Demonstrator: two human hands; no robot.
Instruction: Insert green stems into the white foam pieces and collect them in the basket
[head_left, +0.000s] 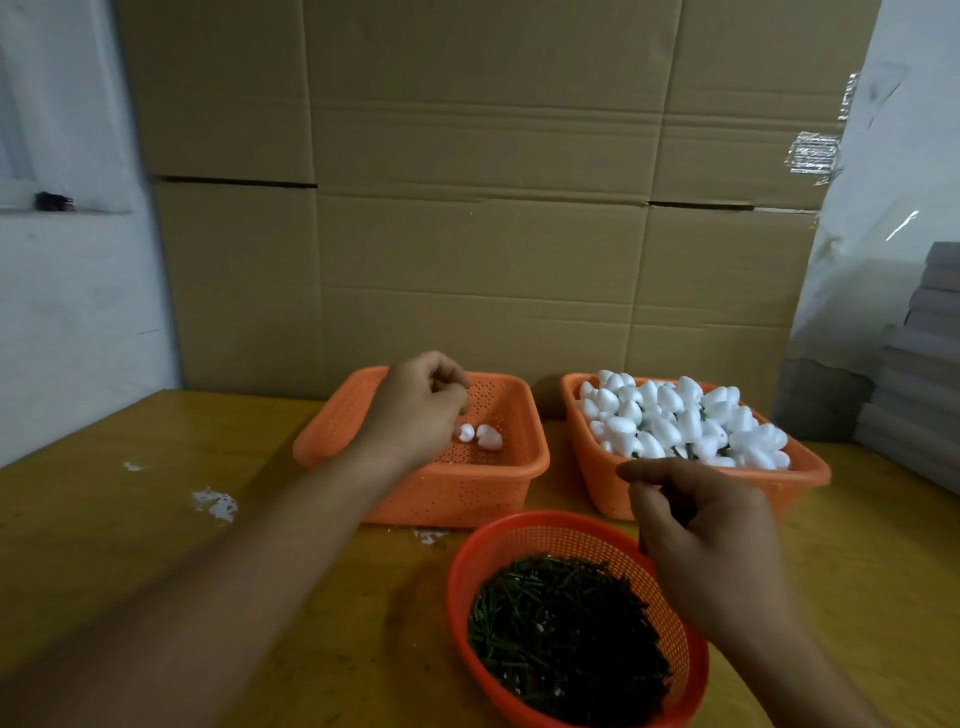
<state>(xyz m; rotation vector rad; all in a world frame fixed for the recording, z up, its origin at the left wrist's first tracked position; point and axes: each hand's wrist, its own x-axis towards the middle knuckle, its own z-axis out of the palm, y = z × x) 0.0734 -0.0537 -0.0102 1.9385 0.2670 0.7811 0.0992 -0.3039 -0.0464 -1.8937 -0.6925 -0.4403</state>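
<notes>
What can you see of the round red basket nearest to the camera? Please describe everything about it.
The round red basket looks like thin plastic mesh with a smooth rim. It stands on the yellow wooden table, in front of the two square orange baskets, and looks slightly apart from them. A heap of short dark green stems fills it. The right hand hovers over its right rim, hiding that part; whether they touch cannot be told.

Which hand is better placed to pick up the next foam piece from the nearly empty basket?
Left. The left hand hangs over the nearly empty basket, right beside the two foam pieces. The right hand is nearer the round basket of stems.
</notes>
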